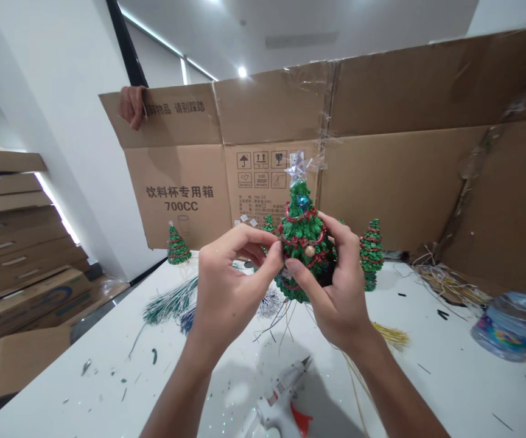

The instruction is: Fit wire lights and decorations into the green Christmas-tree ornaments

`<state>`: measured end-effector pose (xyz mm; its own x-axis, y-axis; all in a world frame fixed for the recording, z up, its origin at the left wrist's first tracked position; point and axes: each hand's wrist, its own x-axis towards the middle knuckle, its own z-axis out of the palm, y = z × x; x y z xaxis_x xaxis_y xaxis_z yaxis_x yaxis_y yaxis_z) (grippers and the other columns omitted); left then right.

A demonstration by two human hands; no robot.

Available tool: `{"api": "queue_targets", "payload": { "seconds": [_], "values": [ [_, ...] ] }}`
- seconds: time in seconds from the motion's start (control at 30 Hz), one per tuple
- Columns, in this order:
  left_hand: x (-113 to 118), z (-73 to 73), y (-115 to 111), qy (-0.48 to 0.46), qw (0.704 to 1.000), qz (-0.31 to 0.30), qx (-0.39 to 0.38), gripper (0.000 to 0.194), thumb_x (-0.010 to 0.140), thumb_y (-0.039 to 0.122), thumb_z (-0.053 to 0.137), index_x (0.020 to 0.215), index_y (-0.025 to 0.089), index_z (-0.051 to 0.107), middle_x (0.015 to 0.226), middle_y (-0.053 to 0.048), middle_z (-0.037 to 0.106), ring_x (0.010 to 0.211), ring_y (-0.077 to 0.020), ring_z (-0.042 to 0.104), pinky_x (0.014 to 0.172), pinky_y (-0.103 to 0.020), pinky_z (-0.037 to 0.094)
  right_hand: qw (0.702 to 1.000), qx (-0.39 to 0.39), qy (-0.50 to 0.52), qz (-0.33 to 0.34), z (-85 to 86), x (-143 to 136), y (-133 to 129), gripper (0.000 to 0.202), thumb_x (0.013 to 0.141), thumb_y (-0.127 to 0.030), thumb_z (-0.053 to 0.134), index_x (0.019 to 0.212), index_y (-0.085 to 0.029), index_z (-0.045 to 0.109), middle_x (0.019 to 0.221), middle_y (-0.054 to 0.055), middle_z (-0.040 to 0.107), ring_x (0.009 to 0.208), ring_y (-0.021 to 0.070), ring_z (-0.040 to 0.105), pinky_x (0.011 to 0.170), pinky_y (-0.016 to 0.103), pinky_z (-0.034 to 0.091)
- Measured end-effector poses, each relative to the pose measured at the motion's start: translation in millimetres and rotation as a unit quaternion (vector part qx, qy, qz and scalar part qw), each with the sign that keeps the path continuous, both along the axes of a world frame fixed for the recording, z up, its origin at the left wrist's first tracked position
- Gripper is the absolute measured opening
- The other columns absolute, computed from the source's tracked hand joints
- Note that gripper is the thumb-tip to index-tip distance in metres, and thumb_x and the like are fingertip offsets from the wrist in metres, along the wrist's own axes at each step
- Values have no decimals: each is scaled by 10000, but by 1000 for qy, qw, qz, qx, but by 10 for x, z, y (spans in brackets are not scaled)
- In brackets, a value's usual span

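Observation:
A small green Christmas tree [304, 228] with red garland, a blue bauble [302, 202], a gold bauble [309, 250] and a silver star [296, 169] on top is held up above the table. My right hand [336, 280] wraps round its right side, thumb across the front. At the tree's left edge my left hand [238, 274] is closed in a pinch; what lies between thumb and forefinger is too small to make out. Loose wire ends hang below the tree. Beneath it, a white glue gun [281, 401] with a red trigger lies on the table.
Smaller trees stand behind, one at left [178, 244] and one at right [371, 252]. Tinsel wire bundles [169, 304] and scraps lie on the white table [121, 347]. A water bottle [514, 319] is at right. Another person's hand [131, 106] grips the cardboard screen [263, 115].

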<state>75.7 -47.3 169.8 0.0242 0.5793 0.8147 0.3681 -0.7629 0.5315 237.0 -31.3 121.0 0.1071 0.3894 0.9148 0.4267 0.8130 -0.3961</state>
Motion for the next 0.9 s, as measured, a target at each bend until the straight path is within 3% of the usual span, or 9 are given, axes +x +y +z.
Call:
{"api": "queue_targets", "payload": {
  "seconds": [0.23, 0.57, 0.67, 0.77, 0.9],
  "values": [
    [22, -6, 18, -16, 999, -5, -41, 48, 937, 202, 735, 890, 193, 727, 823, 18, 732, 693, -99, 653, 661, -237, 560, 1000, -21, 19, 11, -40, -37, 5, 662, 972, -379, 754, 1551, -320, 437, 1443, 101, 570, 1302, 293, 587, 1063, 538, 525],
    [12, -8, 33, -44, 994, -65, -75, 82, 974, 239, 683, 899, 206, 674, 846, 6, 680, 726, -115, 632, 681, -254, 550, 987, -74, 98, 105, -44, -53, -5, 591, 966, -391, 771, 1487, -356, 495, 1446, 57, 605, 1306, 265, 617, 1095, 509, 532],
    [-37, 25, 76, -114, 981, -122, -94, 108, 968, 281, 683, 887, 212, 665, 763, 9, 624, 637, -117, 593, 627, -275, 528, 980, -80, 131, 124, -25, -43, 11, 554, 966, -408, 770, 1456, -347, 519, 1454, 63, 614, 1317, 265, 623, 1075, 488, 559],
    [-115, 96, 98, -231, 948, -188, -111, 180, 945, 308, 621, 791, 225, 580, 777, -5, 553, 551, -113, 515, 539, -307, 471, 974, -92, 159, 135, -3, -16, 20, 526, 967, -450, 758, 1430, -324, 542, 1412, 80, 646, 1289, 271, 647, 1054, 478, 582],
    [-280, 154, 147, -333, 922, -163, -109, 335, 958, 368, 566, 728, 242, 359, 743, -1, 345, 543, -122, 326, 484, -312, 349, 960, -119, 187, 173, 15, 38, 30, 510, 961, -499, 749, 1407, -327, 571, 1331, 73, 685, 1191, 256, 699, 1001, 446, 618]
  ]
}}
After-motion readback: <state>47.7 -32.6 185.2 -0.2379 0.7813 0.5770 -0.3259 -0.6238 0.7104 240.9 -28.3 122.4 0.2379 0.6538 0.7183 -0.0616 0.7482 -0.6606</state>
